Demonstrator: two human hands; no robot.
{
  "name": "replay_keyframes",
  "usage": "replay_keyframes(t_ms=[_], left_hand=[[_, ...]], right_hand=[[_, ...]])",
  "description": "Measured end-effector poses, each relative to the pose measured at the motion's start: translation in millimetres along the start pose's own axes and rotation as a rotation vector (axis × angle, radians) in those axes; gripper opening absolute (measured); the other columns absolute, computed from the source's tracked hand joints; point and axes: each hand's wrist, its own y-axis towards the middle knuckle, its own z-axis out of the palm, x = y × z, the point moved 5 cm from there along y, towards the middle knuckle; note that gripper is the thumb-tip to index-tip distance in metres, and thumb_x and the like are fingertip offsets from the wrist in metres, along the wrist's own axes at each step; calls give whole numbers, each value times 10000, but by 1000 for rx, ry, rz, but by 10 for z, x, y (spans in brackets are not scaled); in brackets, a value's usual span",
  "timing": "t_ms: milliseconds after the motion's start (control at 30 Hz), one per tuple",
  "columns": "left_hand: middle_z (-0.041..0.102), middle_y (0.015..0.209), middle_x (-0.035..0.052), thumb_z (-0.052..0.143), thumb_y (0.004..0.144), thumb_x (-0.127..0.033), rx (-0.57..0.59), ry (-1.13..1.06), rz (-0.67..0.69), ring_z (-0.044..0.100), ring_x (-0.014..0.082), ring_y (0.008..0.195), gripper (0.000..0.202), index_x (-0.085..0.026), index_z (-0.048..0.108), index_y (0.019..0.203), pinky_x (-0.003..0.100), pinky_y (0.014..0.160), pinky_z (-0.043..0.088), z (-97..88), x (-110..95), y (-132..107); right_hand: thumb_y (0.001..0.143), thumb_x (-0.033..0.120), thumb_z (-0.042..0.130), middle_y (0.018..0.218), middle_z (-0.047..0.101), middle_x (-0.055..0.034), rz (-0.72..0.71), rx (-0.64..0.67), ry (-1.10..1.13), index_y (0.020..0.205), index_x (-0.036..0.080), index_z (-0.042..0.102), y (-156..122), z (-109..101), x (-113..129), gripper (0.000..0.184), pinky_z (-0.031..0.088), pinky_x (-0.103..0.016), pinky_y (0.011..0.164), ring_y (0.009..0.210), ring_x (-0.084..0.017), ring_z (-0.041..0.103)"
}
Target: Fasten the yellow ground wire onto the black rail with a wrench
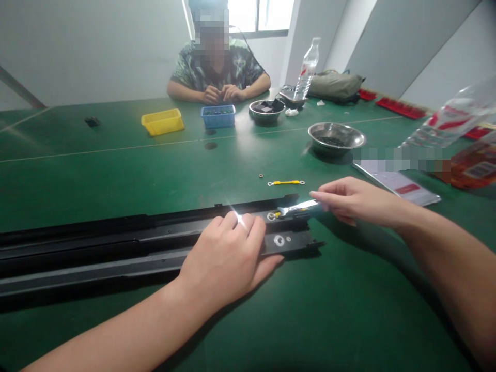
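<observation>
Two long black metal rails (155,262) lie side by side on the green table. My left hand (227,253) is wrapped over their right part, fingers across the rails and thumb along the near edge. A wrench (300,206) is pinched in my right hand (354,201). The wrench's head meets the far rail beside a ring terminal (272,216) with a bit of yellow wire, partly hidden under the tool. On the near rail a round metal spot (279,240) shows. A short yellow wire (287,182) with ring ends lies beyond, near a small nut (261,175).
Across the table (116,181) a person (219,77) sits with hands together. A yellow bin (163,124), a blue bin (217,120) and metal bowls (336,138) stand in between. At right are a booklet (399,183) and bottles (445,119).
</observation>
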Motion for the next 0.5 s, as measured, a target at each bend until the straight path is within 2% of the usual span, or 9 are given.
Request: replay_keyframes(t_ms=[100,200,500], left_hand=[[614,980,107,381,1001,-626,7,1,3,545,312,910,489,-186,559,1117,462,785,467,6,-1,8],[610,982,105,377,1003,-622,11,-1,-1,540,313,914,484,-187,557,1117,465,788,465,9,3,8],[601,992,91,402,1000,-617,-9,-14,5,533,300,911,465,-188,555,1096,457,782,451,-4,5,0]], right_hand=[[931,653,613,506,482,30,-104,-136,38,685,217,521,20,-24,67,509,334,-289,499,465,-124,441],[948,637,608,518,466,36,-193,-200,126,667,225,470,30,4,117,518,333,-293,505,473,-117,423],[957,634,605,503,483,42,-294,-208,159,649,220,490,140,115,78,529,331,-293,498,458,-106,435]])
